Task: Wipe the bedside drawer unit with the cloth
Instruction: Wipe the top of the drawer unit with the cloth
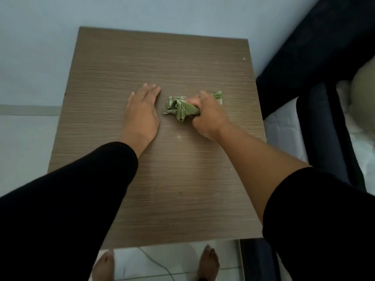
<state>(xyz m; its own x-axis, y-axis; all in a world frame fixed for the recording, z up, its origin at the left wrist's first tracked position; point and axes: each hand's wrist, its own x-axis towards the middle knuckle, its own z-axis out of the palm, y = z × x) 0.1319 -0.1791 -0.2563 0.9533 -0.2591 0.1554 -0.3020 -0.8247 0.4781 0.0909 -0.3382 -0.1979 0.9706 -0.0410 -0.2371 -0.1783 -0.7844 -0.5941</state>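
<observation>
The bedside drawer unit fills the middle of the view; I see only its brown wood-grain top from above. A crumpled green cloth lies near the middle of the top. My right hand is closed around the cloth's right part and presses it on the wood. My left hand rests flat on the top just left of the cloth, palm down, fingers together, holding nothing. A few pale specks mark the top near its right edge.
A pale blue wall stands behind the unit. A dark bed frame with white bedding is close on the right. My bare feet stand on white floor tiles below the front edge, with a thin cable between them.
</observation>
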